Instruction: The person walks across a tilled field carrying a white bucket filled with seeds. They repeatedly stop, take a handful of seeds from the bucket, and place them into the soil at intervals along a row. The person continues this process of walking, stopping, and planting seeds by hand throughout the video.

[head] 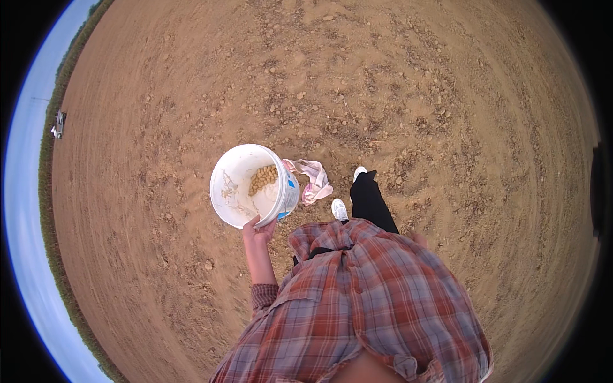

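My left hand (259, 230) grips the near rim of a white plastic bucket (230, 210), which is tilted so that its inside shows. Several tan, nut-like pieces, possibly unshelled peanuts (263, 179), lie together in the bucket, and dirt marks its wall. A pink and white cloth (313, 181) hangs or lies just beside the bucket; which of the two cannot be told. My right hand (419, 239) is mostly hidden by the plaid shirt, and only a blurred bit of skin shows at its side.
Bare brown soil with clods (335, 95) spreads all around. My white shoes (339, 209) stand on it near the cloth. A vehicle (59, 124) is far off at the left, before a strip of green plants (47, 191) along the field's edge.
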